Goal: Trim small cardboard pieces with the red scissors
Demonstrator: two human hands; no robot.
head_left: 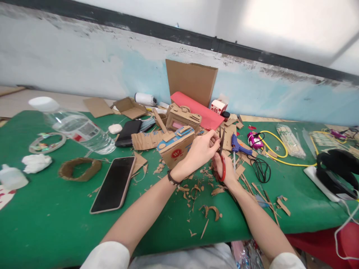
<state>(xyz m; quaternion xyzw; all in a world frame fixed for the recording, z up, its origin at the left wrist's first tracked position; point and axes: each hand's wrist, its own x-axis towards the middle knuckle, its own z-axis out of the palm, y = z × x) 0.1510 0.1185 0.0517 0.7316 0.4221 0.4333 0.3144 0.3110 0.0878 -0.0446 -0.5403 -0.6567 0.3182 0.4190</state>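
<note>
My right hand (227,172) is wrapped round a pair of scissors (223,164) with red handles, the dark blades pointing up and slightly apart. Just left of the blades, my left hand (202,146) is closed in a pinch. What it pinches is too small and hidden to make out. Behind my left wrist stands a cardboard piece (176,152) with blue and red print, and further back a camera-shaped cardboard model (183,118). Scraps of cut cardboard (196,191) lie scattered on the green table below my hands.
At the left are a phone (113,185), a cardboard ring (80,169) and a tilted-looking water bottle (81,127). To the right lie a blue glue gun (240,145), a yellow cable (283,149) and black headphones (338,172). A cardboard sheet (192,80) leans against the wall.
</note>
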